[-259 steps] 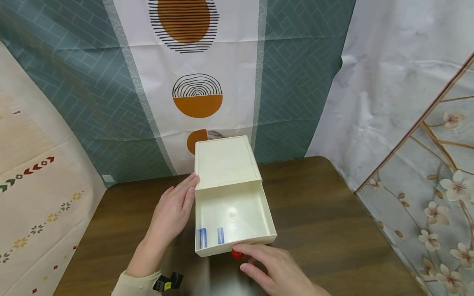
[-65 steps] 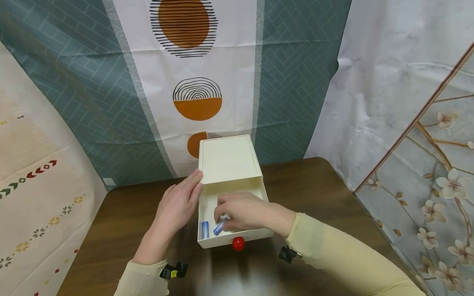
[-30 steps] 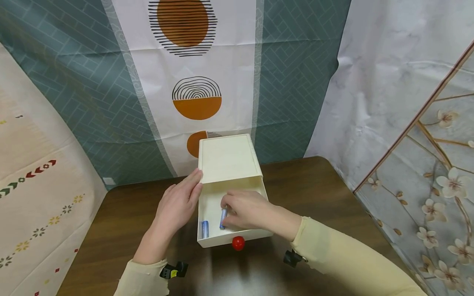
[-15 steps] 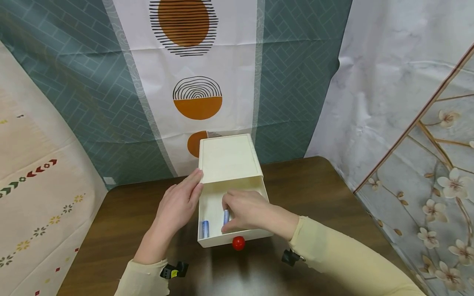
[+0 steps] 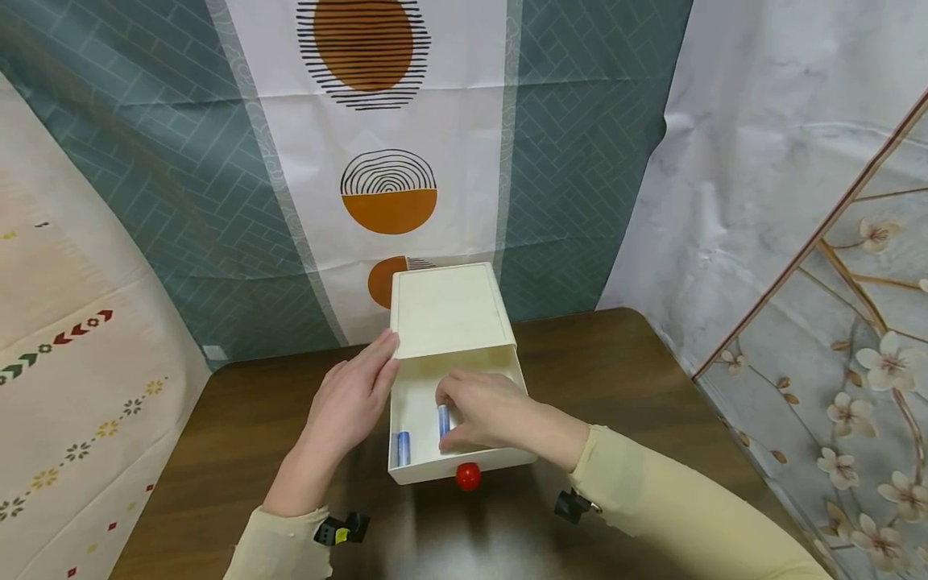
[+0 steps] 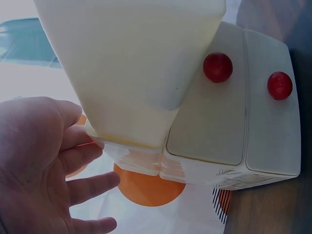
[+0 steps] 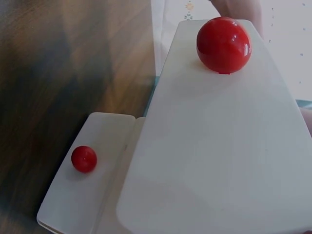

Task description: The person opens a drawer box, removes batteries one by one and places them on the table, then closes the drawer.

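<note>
At far left, a cream cloth (image 5: 65,330) printed with small coloured motifs hangs beside a dark wooden worktop (image 5: 602,379). Next comes a person's left hand (image 5: 346,400), its fingers spread and reaching forward, the fingertips touching the left side of a small off-white cabinet (image 5: 451,310). Behind the cabinet hangs a teal cloth (image 5: 587,161) with a white centre band bearing orange and black circle designs.

The cabinet's top drawer (image 5: 428,470) is pulled out toward the person. Inside, at its front left corner, a small blue cylinder (image 5: 403,448) lies just beside the left wall. To the right of it, a second cylinder (image 5: 444,420), also blue, is pinched lengthwise between the thumb and curled fingers of the right hand (image 5: 482,408), which reaches into the drawer. A round red knob (image 5: 468,476) sits on the drawer's front. The left wrist view shows two closed drawers (image 6: 209,117) beneath, each with a red knob.

At far right, a pale marbled cloth (image 5: 797,354) carries white blossoms and brown branches.
</note>
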A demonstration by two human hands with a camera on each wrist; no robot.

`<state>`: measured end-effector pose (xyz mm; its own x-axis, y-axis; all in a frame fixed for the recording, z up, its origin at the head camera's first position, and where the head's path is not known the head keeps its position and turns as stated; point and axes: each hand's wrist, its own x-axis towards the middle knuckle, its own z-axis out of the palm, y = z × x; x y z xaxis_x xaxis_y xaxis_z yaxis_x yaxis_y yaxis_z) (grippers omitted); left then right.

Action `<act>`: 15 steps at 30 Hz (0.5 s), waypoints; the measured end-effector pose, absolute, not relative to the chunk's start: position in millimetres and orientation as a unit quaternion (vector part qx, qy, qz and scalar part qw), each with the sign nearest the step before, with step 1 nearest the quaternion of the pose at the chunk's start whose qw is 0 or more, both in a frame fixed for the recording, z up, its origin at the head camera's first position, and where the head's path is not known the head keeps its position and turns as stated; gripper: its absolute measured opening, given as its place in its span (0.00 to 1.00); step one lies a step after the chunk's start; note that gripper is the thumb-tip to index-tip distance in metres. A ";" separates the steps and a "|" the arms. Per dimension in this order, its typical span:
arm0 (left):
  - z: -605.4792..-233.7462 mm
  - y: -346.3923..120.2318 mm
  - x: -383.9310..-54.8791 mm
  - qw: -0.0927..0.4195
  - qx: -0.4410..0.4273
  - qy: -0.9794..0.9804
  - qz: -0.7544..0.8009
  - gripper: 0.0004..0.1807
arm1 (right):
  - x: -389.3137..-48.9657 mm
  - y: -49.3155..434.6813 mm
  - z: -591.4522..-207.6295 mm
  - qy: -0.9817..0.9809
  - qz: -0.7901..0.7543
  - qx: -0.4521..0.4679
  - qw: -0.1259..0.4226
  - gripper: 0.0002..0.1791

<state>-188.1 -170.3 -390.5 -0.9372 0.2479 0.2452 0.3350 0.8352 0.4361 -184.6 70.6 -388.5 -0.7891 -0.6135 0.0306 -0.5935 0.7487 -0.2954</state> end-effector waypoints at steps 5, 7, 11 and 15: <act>-390.7 -170.2 -188.6 0.091 -0.154 -0.953 -0.244 0.32 | -184.4 70.2 -389.0 0.935 -0.148 -0.322 0.026 0.28; -390.7 -170.3 -188.8 0.093 -0.154 -0.953 -0.244 0.32 | -184.0 69.8 -388.7 0.936 -0.145 -0.321 0.022 0.28; -391.0 -170.7 -188.8 0.095 -0.157 -0.952 -0.244 0.32 | -183.5 69.4 -388.4 0.936 -0.137 -0.323 0.017 0.27; -391.4 -171.1 -188.0 0.100 -0.160 -0.951 -0.245 0.32 | -182.8 69.4 -386.9 0.935 -0.131 -0.330 0.012 0.26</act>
